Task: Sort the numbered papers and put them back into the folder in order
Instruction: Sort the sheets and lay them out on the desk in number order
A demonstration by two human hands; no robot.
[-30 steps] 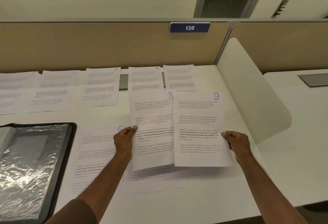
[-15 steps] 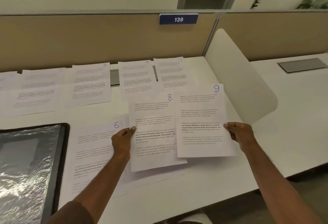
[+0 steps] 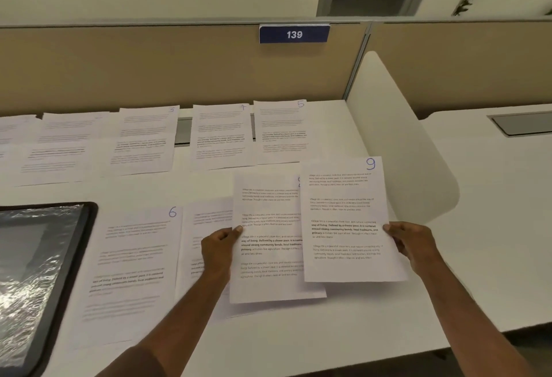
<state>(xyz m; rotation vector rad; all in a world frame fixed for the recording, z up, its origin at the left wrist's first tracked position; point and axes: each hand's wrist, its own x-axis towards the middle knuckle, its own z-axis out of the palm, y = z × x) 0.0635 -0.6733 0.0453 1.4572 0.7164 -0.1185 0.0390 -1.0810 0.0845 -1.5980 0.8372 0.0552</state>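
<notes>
Black folder | open, plastic sleeve showing | left of sheet 6

I read white 139 on the blue plate atop the partition, handwritten 9 on the sheet near the counter's right edge, 6 on another, 5 and 4 faint along the back edge

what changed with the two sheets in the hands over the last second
The right hand slid sheet 9 left over the sheet in the left hand, hiding most of that sheet's 8. Both hands kept their grips at the sheet edges. Sheet 6 and the back row stayed on the desk.
</notes>
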